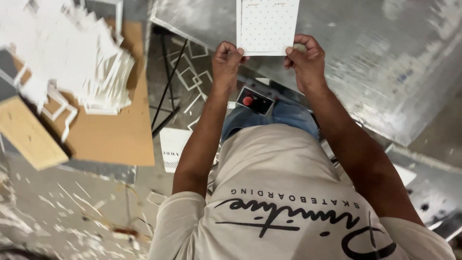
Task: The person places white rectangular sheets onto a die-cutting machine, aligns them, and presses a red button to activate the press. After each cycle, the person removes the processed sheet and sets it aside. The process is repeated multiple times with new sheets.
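Observation:
I hold a white sheet (267, 26) with a grid of small dots, upright in front of me over a grey metal table (385, 62). My left hand (226, 60) pinches its lower left corner. The lower right corner is gripped by my right hand (304, 60). The sheet's top runs out of view. Both forearms reach up from my pale T-shirt.
A messy stack of white cut sheets (72, 53) lies on a brown board (115, 139) at the left. A black box with a red button (254, 100) sits below my hands. White frame-shaped scraps (192, 77) and paper strips litter the floor.

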